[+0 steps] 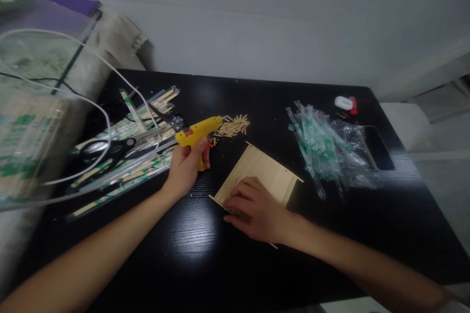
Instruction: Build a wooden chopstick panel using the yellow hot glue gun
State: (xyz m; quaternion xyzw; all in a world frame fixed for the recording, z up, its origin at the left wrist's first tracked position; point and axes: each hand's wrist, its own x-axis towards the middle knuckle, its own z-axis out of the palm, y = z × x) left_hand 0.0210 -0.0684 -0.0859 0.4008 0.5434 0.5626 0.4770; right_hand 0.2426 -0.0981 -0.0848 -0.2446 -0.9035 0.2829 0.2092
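Holds a yellow glue gun (198, 130) in the left hand (184, 167), near a pile of short wooden pieces (237, 126). Rests the right hand (262, 212) on a wooden-stick panel (273, 170) over the black table (235, 276). Shows green-printed clear wrappers (316, 139) beside a phone (377, 149) at right, scissors (123, 145) at left.

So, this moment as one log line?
left hand: holds yellow glue gun | right hand: on wooden panel | nearby: short sticks
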